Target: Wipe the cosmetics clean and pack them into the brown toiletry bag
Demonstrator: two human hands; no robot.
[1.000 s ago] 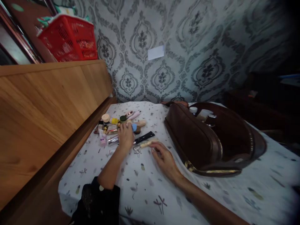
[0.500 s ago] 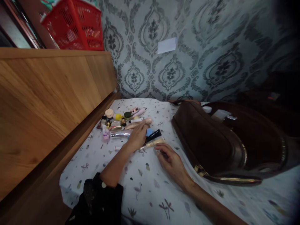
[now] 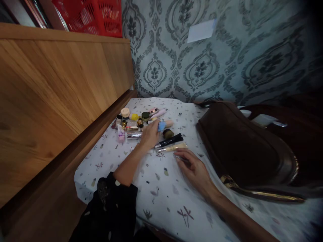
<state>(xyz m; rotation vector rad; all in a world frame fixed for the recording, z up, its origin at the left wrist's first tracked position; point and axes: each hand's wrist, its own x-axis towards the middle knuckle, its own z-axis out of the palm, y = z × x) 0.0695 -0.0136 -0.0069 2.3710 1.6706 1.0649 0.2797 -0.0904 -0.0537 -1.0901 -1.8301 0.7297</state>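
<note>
My left hand [image 3: 150,135] is over the small cosmetics, its fingers closed on a small blue item [image 3: 162,126] whose kind I cannot make out. Just right of it lies a dark brush head [image 3: 168,133], and below that a black tube [image 3: 169,140] and a cream-coloured tube [image 3: 174,147]. A silver tube [image 3: 134,135] is partly hidden behind the left hand. My right hand [image 3: 193,168] rests on the cloth below the cream tube, fingers loosely curved and apart from the thumb, with nothing seen in them.
Several jars, small bottles and a pink-white tube [image 3: 121,134] lie together at the left. A large brown bag [image 3: 234,144] stands open at the right. The wooden panel [image 3: 68,84] borders the left side, a red basket [image 3: 108,20] above it. Patterned wall is behind.
The view has shifted, so the scene sits higher and further right. My left hand has moved the blue item away from me, baring the brush head. My right hand stays by the cream tube.
</note>
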